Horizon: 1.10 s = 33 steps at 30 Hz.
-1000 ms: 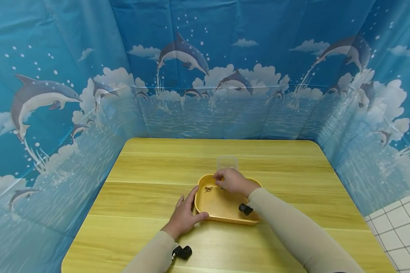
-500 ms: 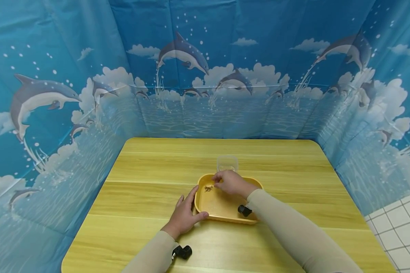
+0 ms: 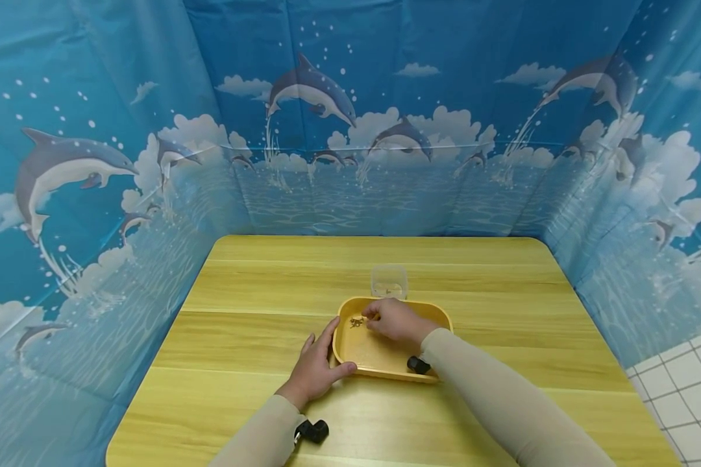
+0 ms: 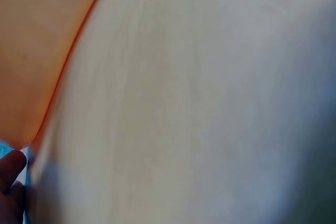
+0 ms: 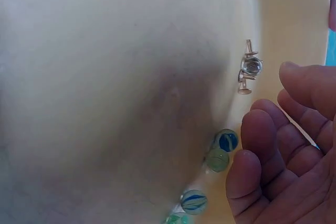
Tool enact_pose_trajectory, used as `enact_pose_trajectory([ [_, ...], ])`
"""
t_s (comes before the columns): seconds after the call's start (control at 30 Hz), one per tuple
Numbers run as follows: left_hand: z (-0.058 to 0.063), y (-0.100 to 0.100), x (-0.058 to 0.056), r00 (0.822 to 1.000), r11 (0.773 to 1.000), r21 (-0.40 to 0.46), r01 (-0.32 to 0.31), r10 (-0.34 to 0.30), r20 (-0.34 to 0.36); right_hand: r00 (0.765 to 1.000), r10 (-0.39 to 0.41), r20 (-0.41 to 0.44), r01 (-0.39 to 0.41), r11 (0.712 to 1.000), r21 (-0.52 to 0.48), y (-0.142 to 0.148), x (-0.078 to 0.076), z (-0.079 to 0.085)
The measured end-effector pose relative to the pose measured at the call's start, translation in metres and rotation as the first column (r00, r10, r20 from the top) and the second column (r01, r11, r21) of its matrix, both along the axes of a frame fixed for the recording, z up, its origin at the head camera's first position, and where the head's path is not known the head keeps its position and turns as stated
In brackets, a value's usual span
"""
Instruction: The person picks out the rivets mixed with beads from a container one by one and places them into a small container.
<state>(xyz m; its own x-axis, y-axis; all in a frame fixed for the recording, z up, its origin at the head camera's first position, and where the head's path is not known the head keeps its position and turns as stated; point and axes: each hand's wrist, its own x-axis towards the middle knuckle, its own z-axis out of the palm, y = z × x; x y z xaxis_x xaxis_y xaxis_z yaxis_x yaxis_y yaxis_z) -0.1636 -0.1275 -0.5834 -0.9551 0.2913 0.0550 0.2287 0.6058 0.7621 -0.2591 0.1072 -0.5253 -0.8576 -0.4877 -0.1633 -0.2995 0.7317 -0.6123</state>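
Observation:
A yellow shallow plastic tray [image 3: 365,353] sits on the table before me. My left hand [image 3: 314,371] rests against its near left corner, thumb along the front side and fingers fairly straight along the left side. Over the tray's back part hovers my right hand [image 3: 396,319], its fingers loosely bent; the right wrist view shows no object between thumb and fingers. Near those fingertips, along the tray's edge, lie several glass marbles [image 5: 194,202] with coloured swirls and a clear marble [image 5: 252,66]. Small copper-coloured pins with flat heads [image 5: 244,91] lie around the clear one.
Just behind the tray stands a small clear plastic box [image 3: 389,279] with a few tiny pieces at its bottom. The wood-grain table [image 3: 239,337] has a blue dolphin-print curtain [image 3: 350,194] on its back and sides. White tiles [image 3: 689,383] show at far right.
My right hand has come slightly down from the tray's back rim toward me, so the clear box shows more fully. The left hand and the tray stay almost still.

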Motion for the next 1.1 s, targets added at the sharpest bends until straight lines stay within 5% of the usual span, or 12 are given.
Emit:
enact_pose_trajectory([
  [1.1, -0.002, -0.001, -0.001, 1.0, 1.0, -0.021, -0.008, 0.007, -0.011, 0.994, 0.102, -0.031, -0.103, 0.995, -0.009, -0.004, 0.003, -0.012],
])
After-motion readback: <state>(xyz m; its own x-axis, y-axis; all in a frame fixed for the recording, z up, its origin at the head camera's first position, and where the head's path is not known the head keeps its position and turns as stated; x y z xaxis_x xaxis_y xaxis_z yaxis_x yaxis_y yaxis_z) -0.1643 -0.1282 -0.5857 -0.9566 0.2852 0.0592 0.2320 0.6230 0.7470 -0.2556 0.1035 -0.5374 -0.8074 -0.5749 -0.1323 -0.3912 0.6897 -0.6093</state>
